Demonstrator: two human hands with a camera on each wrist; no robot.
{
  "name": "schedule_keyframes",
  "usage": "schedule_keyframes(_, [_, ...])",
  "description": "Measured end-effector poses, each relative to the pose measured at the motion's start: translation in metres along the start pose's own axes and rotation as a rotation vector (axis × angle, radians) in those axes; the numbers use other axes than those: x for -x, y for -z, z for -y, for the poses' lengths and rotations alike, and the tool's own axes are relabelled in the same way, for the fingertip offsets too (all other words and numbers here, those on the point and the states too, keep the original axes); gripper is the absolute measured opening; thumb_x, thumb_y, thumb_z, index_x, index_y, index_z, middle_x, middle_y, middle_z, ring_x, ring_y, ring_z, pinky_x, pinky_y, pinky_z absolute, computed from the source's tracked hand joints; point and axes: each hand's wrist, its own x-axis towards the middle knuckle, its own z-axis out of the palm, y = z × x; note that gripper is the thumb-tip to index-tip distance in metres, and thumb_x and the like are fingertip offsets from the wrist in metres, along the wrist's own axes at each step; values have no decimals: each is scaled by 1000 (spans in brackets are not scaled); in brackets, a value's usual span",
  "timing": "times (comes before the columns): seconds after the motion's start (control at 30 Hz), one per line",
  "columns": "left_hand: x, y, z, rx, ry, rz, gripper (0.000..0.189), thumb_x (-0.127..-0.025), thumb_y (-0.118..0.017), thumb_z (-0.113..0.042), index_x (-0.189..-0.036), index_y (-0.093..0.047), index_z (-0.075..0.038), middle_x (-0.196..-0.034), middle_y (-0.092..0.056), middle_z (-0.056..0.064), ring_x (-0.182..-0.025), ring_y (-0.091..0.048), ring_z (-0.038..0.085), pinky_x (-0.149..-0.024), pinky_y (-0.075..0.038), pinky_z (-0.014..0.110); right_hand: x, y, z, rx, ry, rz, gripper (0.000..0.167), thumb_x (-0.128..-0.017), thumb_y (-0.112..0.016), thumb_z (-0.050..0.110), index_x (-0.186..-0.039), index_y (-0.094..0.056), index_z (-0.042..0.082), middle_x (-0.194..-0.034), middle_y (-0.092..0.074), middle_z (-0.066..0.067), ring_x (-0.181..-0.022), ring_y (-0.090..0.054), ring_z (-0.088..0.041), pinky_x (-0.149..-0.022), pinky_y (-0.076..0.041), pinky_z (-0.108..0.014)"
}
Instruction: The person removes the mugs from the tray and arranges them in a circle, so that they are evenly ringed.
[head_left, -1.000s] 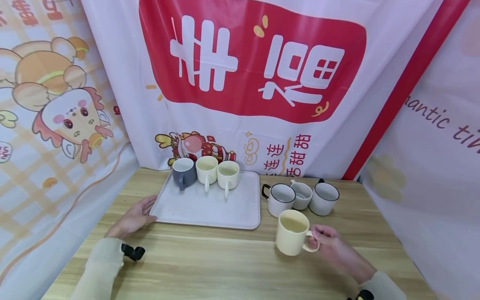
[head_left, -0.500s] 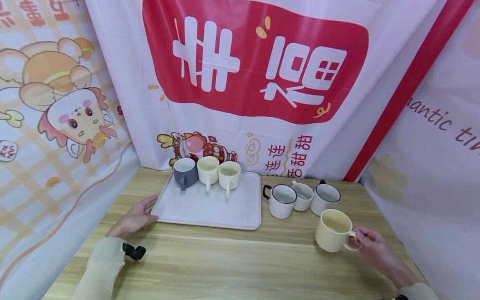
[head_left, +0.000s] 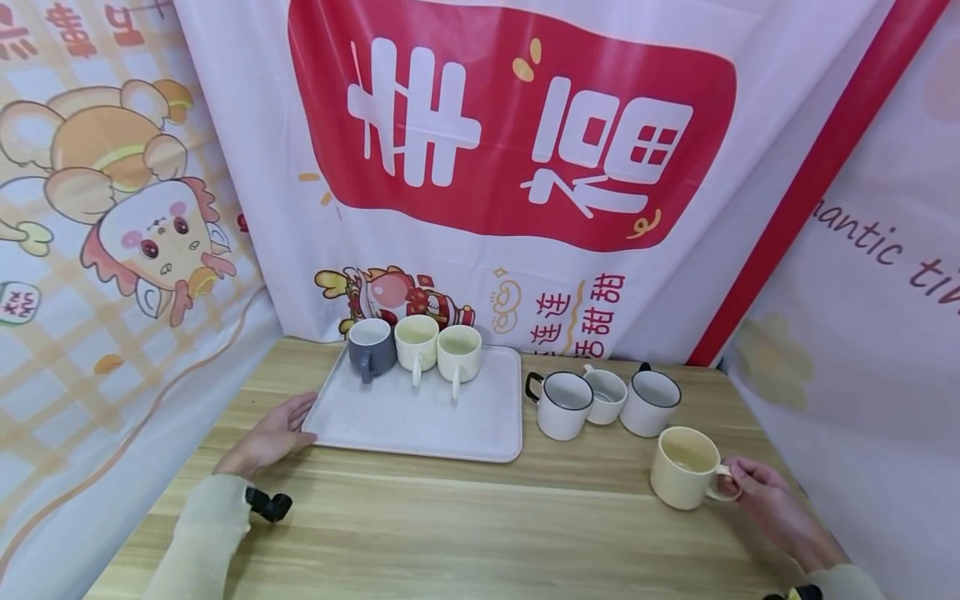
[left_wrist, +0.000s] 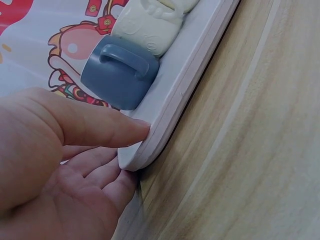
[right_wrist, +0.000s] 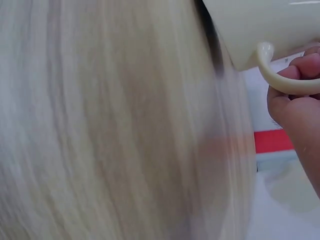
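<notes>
A yellow mug (head_left: 684, 475) is at the right of a wooden table (head_left: 465, 517), upright, off the tray and well apart from it. The right hand (head_left: 776, 508) pinches its handle (right_wrist: 287, 86) between thumb and fingers. Whether the mug's base touches the wood cannot be told.

Just behind the yellow mug, three white vessels stand close together: a black-rimmed mug (head_left: 564, 414) with its handle to the left, a small plain cup (head_left: 604, 398), and a second black-rimmed mug (head_left: 649, 408) with its handle pointing back.

Left of these lies a pale rectangular tray (head_left: 420, 425). Along its back edge stand a blue-grey mug (head_left: 372, 350) and two cream mugs, one in the middle (head_left: 415, 346) and one on the right (head_left: 459, 358), all upright with handles facing the person. The left hand (head_left: 270, 429) holds the tray's near left corner, thumb over the rim, fingers at the corner's side and underside.

Judging by the layout, the work seems partway along: three mugs are on the tray, four vessels are off it, and the yellow one is not yet released.

Printed cloth (head_left: 510, 183) hangs behind and at both sides.
</notes>
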Motion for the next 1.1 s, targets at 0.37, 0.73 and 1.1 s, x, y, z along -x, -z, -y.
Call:
schedule_keyframes(0.37, [1, 0, -4, -7, 23, -2, 85, -98, -60, 6, -164, -5, 12, -172, -6, 37, -159, -12, 57, -132, -19, 65, 3, 13, 0, 409, -184, -448, 30, -112, -41, 3, -98, -66, -2, -89, -68, 9, -81, -58, -5, -67, -46, -20])
schedule_keyframes(0.73, [2, -1, -5, 21, 6, -5, 86, -97, -60, 9, -163, -5, 14, -171, -6, 39, -158, -11, 59, -130, -19, 67, -9, 18, 1, 767, -419, -607, 40, -115, -41, 21, -108, -60, -13, -91, -66, 17, -84, -54, -2, -71, -47, -22])
schedule_keyframes(1.1, [0, -2, -3, 23, 14, -1, 86, -97, -59, 9, -164, -4, 13, -171, -4, 38, -158, -11, 59, -131, -18, 66, -11, 22, -1, 874, -445, -628, 45, -115, -43, 31, -122, -62, -9, -100, -70, 18, -96, -57, 6, -79, -50, -15])
